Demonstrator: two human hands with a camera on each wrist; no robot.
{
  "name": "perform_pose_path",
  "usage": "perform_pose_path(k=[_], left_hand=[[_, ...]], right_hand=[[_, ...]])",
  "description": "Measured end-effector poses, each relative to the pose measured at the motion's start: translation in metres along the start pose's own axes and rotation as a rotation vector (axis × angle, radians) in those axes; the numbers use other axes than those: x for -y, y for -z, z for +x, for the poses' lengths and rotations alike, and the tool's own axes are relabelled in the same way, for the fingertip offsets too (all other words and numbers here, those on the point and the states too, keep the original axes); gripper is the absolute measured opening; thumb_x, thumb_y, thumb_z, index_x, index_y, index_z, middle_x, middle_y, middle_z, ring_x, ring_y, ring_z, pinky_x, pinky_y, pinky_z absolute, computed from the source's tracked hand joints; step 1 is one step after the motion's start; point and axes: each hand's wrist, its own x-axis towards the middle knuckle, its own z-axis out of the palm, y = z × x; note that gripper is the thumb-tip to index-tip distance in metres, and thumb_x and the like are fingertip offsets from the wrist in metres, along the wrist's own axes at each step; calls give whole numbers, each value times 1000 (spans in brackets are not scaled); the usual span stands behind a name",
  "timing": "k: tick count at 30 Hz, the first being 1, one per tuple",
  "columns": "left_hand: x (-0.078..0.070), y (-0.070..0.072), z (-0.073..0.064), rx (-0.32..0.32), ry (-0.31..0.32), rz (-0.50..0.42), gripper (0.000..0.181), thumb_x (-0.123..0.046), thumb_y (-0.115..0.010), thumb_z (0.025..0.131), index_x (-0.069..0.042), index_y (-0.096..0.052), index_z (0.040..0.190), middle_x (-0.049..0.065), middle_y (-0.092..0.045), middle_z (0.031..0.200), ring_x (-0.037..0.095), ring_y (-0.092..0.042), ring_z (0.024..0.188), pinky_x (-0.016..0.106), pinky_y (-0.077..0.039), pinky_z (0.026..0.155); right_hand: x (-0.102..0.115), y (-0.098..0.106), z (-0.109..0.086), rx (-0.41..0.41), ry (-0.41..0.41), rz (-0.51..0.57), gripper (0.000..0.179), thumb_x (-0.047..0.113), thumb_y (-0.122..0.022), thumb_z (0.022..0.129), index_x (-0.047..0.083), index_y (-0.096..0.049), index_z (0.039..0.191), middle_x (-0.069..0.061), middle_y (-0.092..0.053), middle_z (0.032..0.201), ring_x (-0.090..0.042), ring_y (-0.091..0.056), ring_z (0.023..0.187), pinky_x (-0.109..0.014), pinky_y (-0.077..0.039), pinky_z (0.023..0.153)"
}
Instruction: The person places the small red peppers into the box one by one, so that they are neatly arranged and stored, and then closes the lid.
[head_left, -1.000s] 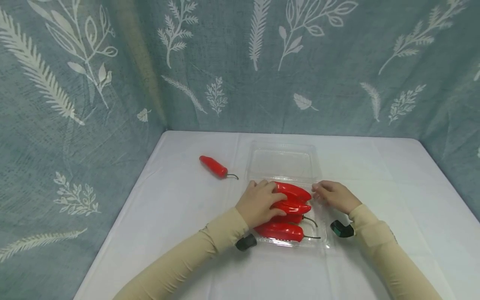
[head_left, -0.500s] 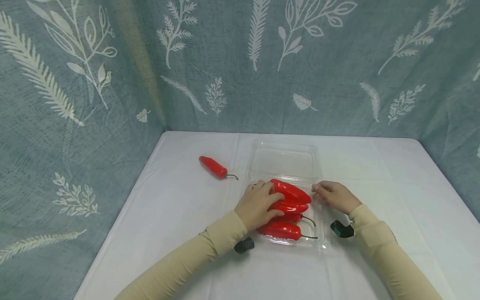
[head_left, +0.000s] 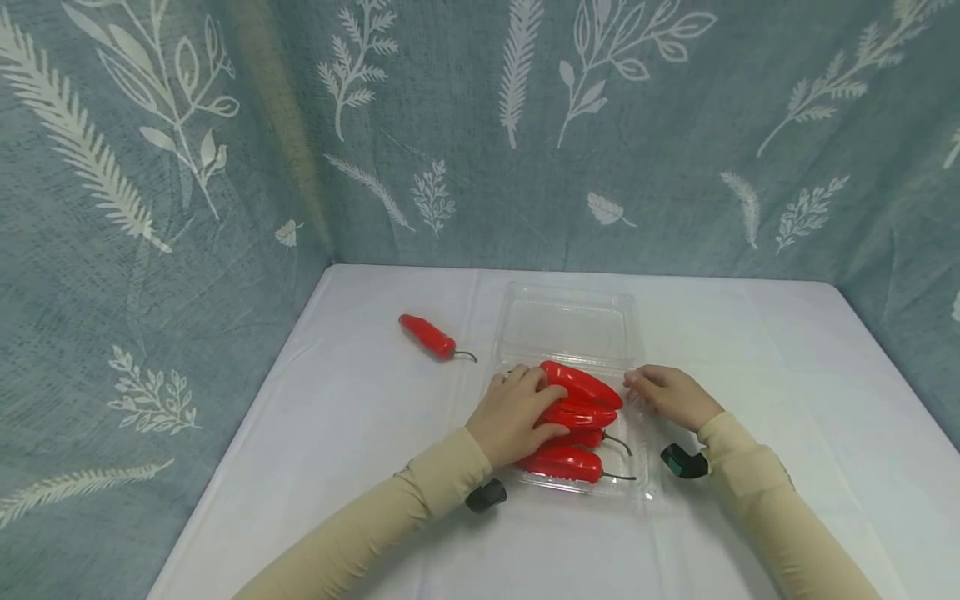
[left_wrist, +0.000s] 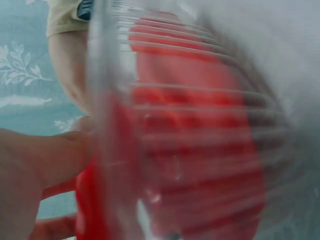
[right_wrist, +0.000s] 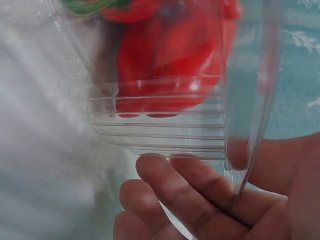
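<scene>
Several red chili peppers (head_left: 562, 464) lie in a clear plastic clamshell container (head_left: 637, 477). My left hand (head_left: 512, 418) reaches over the container's left side, its curled fingers and thumb gripping the left end of an upper red chili pepper (head_left: 580, 414). Another red chili pepper (head_left: 582, 386) slants along the back of the pile. At the right rim, my right hand (head_left: 671, 395) pinches the container wall; in the right wrist view, the thumb is inside and the fingers (right_wrist: 175, 192) outside. The left wrist view is blurred by the ribbed wall (left_wrist: 200, 107), and the left fingertips are partly hidden.
The container's lid (head_left: 566, 323) lies folded back behind it. A single red chili pepper (head_left: 427, 337) rests on the white tablecloth (head_left: 360, 417) at the back left. A patterned blue-green curtain (head_left: 465, 200) hangs behind and at the sides.
My left hand has shifted slightly left and the back pepper has turned to a steeper slant. The container has moved a little. My right hand has stayed at the rim.
</scene>
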Motion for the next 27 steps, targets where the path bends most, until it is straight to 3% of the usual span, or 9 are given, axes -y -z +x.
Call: perform_pose_path(k=[5, 9, 14, 19, 23, 27], left_hand=[[9, 11, -7, -35, 39, -64, 46, -42, -70, 84, -22, -59, 124, 3, -55, 115, 18, -49, 109, 36, -43, 84], [26, 18, -13, -142, 45, -161, 36, -36, -66, 89, -19, -62, 120, 3, -58, 110, 19, -53, 102, 36, -44, 82], [56, 27, -21, -314, 42, -261, 25, -27, -64, 92, -13, -65, 113, 5, -63, 105, 20, -58, 97, 40, -47, 87], [94, 29, -26, -416, 77, -216, 22, -21, -65, 91, -9, -65, 109, 9, -63, 104, 24, -59, 97, 42, -48, 84], [127, 26, -30, -440, 124, -156, 21, -22, -69, 88, -9, -66, 105, 10, -61, 106, 28, -58, 102, 48, -45, 83], [153, 26, -32, -385, 169, -116, 28, -27, -71, 86, -10, -65, 107, 12, -58, 114, 31, -54, 108, 51, -43, 84]], right_hand=[[0, 0, 3, 9, 13, -2, 40, 35, -46, 100, 2, -61, 119, -10, -65, 98, -21, -58, 88, -39, -52, 79], [0, 0, 5, 24, 17, 10, 41, 36, -46, 100, 3, -61, 119, -10, -65, 99, -21, -58, 88, -37, -52, 79], [0, 0, 7, 35, 28, 15, 43, 38, -47, 100, 3, -61, 120, -10, -65, 101, -20, -57, 87, -36, -52, 78], [1, -1, 8, 35, 24, 9, 43, 38, -47, 100, 3, -60, 121, -10, -65, 102, -20, -57, 87, -35, -52, 78], [2, -3, 8, 38, 31, 9, 43, 37, -47, 100, 2, -61, 120, -10, -65, 101, -20, -57, 87, -35, -52, 78], [3, -4, 8, 35, 50, 11, 42, 36, -47, 100, 2, -61, 119, -10, -65, 100, -20, -57, 86, -33, -52, 76]])
